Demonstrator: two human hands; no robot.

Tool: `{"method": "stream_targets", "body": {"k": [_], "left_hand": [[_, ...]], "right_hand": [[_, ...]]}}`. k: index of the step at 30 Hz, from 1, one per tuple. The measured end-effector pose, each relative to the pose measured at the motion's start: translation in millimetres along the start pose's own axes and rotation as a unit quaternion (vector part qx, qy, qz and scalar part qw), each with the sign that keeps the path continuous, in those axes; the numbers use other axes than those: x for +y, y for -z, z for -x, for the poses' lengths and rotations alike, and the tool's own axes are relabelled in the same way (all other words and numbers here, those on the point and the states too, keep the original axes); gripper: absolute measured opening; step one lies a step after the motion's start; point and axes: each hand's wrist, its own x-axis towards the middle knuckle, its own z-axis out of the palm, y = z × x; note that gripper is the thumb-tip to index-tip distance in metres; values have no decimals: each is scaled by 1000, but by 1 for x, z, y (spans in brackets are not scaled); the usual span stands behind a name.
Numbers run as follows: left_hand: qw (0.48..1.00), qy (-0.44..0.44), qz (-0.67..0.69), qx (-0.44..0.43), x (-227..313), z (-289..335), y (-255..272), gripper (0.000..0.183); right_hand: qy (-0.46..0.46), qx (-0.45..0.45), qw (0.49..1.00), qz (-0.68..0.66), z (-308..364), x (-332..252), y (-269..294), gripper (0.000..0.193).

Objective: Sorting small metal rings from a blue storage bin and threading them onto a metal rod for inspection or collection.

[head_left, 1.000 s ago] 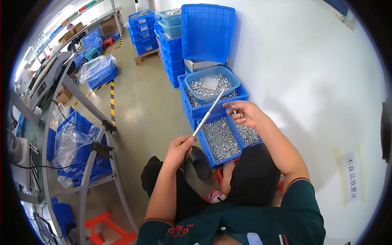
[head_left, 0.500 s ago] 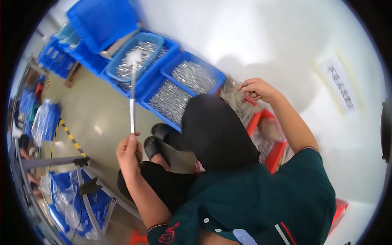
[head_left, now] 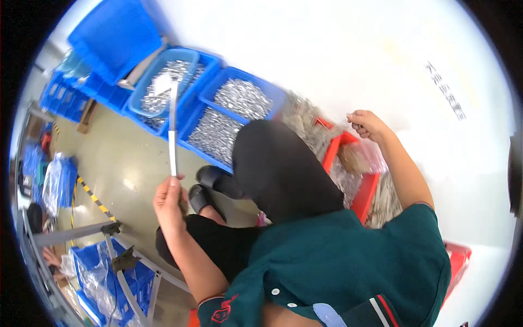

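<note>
Head view: left hand (head_left: 170, 203) grips the lower end of a slender silver rod (head_left: 172, 147), still held raised, its far tip lying across the light-blue tray (head_left: 188, 54) in the picture. Over the last second the view has swung and the right hand (head_left: 368, 125) has gone from near the divided blue bin (head_left: 207, 158) to near the red bin (head_left: 370, 191); its fingers are curled, and whether they hold small metal pieces cannot be told. Judged meaning: the rod remains in hand while the right hand works away from it.
</note>
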Motion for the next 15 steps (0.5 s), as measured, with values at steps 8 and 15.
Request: {"method": "stream_targets", "body": {"k": [8, 15], "left_hand": [[1000, -2, 18, -11, -1, 4, -5, 21], [999, 4, 49, 2, 5, 13, 4, 22]], "right_hand": [[67, -262, 950, -153, -40, -138, -156, 16], [82, -386, 892, -220, -40, -219, -295, 15]]}}
